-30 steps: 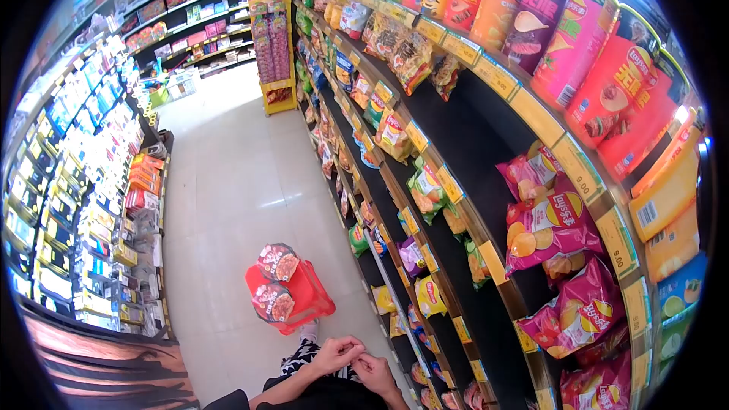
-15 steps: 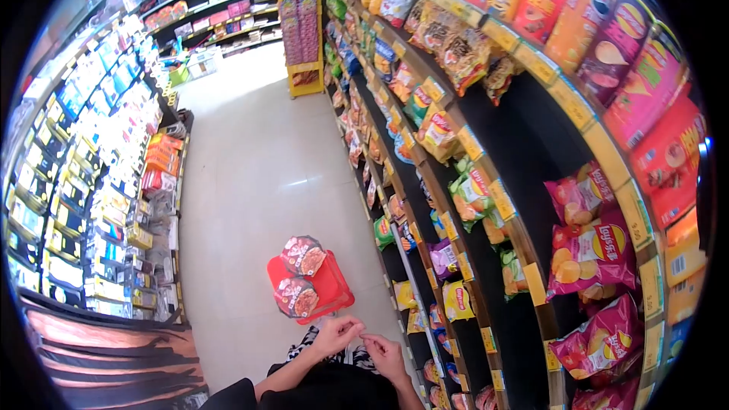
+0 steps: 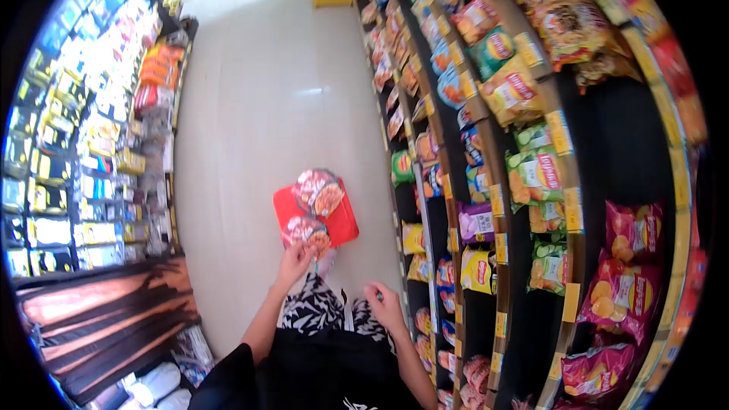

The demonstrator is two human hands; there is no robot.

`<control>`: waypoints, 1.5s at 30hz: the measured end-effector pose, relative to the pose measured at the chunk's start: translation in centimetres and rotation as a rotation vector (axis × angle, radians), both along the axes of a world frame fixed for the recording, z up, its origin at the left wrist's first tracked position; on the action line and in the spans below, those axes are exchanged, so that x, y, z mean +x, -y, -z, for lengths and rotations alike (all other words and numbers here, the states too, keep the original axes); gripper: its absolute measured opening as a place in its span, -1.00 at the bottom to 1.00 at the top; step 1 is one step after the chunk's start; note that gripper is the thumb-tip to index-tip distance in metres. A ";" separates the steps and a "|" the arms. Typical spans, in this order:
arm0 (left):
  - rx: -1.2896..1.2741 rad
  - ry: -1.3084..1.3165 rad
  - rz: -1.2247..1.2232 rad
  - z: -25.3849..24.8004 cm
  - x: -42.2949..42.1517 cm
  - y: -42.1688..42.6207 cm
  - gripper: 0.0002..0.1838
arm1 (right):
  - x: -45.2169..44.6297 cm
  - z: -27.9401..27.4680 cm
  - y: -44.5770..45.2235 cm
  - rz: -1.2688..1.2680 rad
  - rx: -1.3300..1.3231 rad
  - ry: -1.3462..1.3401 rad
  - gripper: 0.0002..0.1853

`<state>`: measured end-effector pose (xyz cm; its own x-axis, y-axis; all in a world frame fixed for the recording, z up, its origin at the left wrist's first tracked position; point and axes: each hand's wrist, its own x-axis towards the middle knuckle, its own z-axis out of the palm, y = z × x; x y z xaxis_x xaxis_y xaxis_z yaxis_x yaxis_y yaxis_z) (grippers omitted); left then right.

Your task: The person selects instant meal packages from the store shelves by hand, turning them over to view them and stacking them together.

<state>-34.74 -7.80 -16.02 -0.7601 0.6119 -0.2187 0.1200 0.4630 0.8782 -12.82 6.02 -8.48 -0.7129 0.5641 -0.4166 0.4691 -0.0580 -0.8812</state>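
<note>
Our left hand point(image 3: 296, 261) is nearer, its fingertips overlapping the near round package point(image 3: 304, 233) at the red basket point(image 3: 344, 225); the far package point(image 3: 319, 193) lies beyond, slightly right; our right hand point(image 3: 386, 307) sits apart, rightward; we cannot tell whether either grips anything.

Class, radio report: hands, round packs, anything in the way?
Left hand at nearer pack, contact unclear. Right hand apart from packs. Nothing blocks view of farther pack.
</note>
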 end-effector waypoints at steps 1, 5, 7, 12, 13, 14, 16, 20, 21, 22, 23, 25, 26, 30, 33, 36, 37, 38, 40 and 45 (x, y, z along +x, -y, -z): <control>-0.034 0.034 -0.023 1.5 -0.3 0.3 -0.77 | -0.3 1.3 0.0 -0.012 0.023 0.010 -0.75; -0.041 0.137 -0.089 6.6 -1.1 1.5 -0.75 | -2.4 7.9 -0.6 -0.010 0.012 0.048 -0.73; -0.035 0.180 -0.139 7.2 -1.7 1.8 -0.65 | -3.0 9.9 -0.3 0.027 0.063 0.130 -0.73; -0.051 0.165 -0.311 13.4 -5.0 0.3 -0.50 | -5.6 16.5 -2.8 -0.005 0.076 0.162 -0.76; -0.018 0.044 -0.377 17.3 -5.0 0.3 -0.44 | -5.7 18.5 -3.8 -0.059 0.073 0.196 -0.73; -0.161 -0.050 -0.398 19.0 -5.2 0.5 -0.40 | -6.0 19.9 -4.5 -0.113 0.067 0.229 -0.71; -0.464 -0.231 -0.420 21.1 -4.7 1.6 -0.32 | -7.2 21.1 -4.9 -0.075 -0.097 0.311 -0.69; -0.419 0.101 -0.365 24.3 -3.4 4.7 -0.23 | -9.2 22.9 -4.0 -0.066 -0.278 0.400 -0.65; -0.367 0.177 -0.365 24.0 -3.6 5.5 -0.22 | -9.5 23.9 -3.3 -0.114 -0.267 0.399 -0.63; -0.313 0.257 -0.362 23.5 -3.7 5.7 -0.22 | -9.3 25.2 -2.9 -0.160 -0.251 0.400 -0.62; -0.257 0.338 -0.363 23.0 -3.9 5.8 -0.22 | -9.1 26.5 -2.5 -0.207 -0.234 0.401 -0.61; -0.222 0.325 -0.335 22.9 -4.4 6.2 -0.26 | -10.1 26.8 -1.2 -0.193 -0.217 0.381 -0.56; -0.224 0.304 -0.324 23.1 -4.7 6.2 -0.28 | -10.8 26.8 -0.7 -0.186 -0.208 0.372 -0.54; -0.266 0.341 -0.326 22.7 -5.5 5.5 -0.33 | -13.1 27.6 0.7 -0.126 -0.218 0.320 -0.38; -0.255 0.410 -0.380 22.4 -4.2 5.2 -0.30 | -13.0 29.1 1.9 -0.046 -0.302 0.251 -0.29; -0.298 0.493 -0.401 23.9 -2.4 5.8 -0.28 | -14.1 29.9 2.4 0.028 -0.368 0.275 -0.24; -0.253 0.571 -0.469 23.3 -1.9 5.3 -0.30 | -14.0 29.9 2.8 0.018 -0.279 0.289 -0.24; -0.205 0.643 -0.536 22.6 -1.2 4.9 -0.33 | -13.9 29.7 3.5 0.009 -0.190 0.296 -0.24; -0.199 0.654 -0.582 22.5 -0.7 5.5 -0.38 | -13.3 30.6 4.7 -0.012 -0.163 0.316 -0.35; -0.395 0.406 -0.385 22.2 0.0 8.3 -0.51 | -12.3 24.8 5.2 0.109 -0.443 0.334 -0.42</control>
<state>-34.77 -16.12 -38.25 -0.7178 0.1303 -0.6840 -0.4206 0.7017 0.5751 -25.08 0.83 -33.31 -0.4488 0.3473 -0.8234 0.6890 -0.4523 -0.5663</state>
